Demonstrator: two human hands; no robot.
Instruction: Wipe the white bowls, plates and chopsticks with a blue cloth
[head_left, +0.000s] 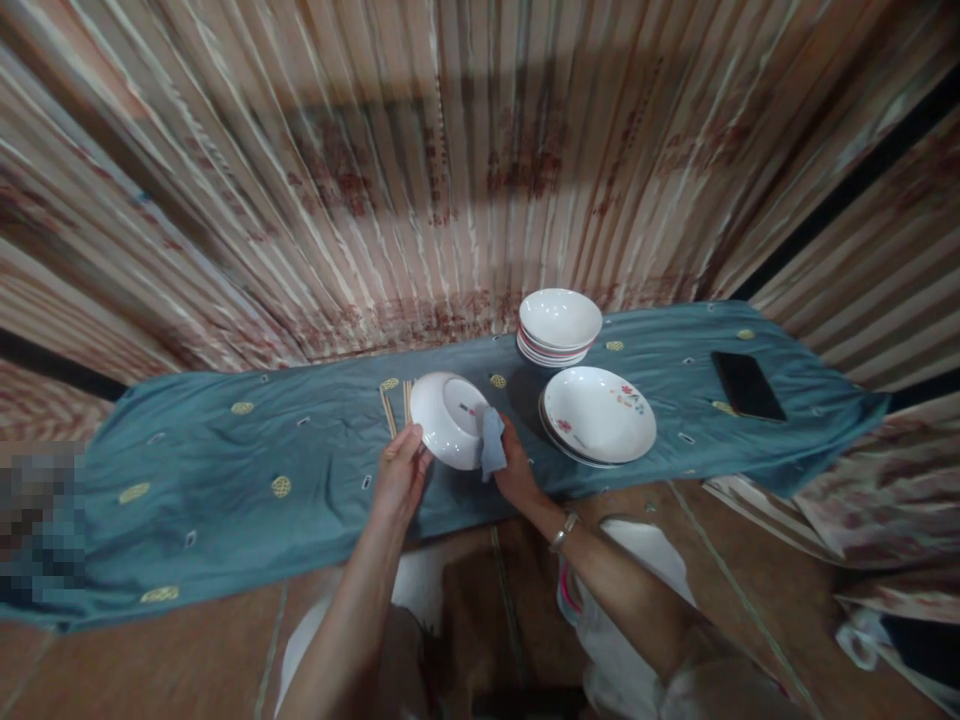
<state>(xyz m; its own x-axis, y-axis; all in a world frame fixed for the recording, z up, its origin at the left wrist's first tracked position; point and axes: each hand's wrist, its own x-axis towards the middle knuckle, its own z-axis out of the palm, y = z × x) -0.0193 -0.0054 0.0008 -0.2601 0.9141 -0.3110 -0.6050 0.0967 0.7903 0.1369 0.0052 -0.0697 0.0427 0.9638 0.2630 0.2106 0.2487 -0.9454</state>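
Note:
A white plate [442,425] is held up over the cloth-covered table, tilted so that its underside with the foot ring faces me. My left hand [403,468] grips its lower left rim, thumb on the near face. At the right rim, my right hand [514,468] is closed on a light blue cloth [492,442], which lies against the plate. Several chopsticks [388,411] rest on the table just behind and left of the plate, partly hidden by it. To the right of my right hand is a stack of floral plates [600,415].
A stack of white bowls [559,325] stands behind the floral plates. A dark flat phone or tablet [748,385] lies toward the right end of the teal tablecloth [225,470]. Striped curtains [465,180] hang right behind the table. A blurred patch covers the far left edge.

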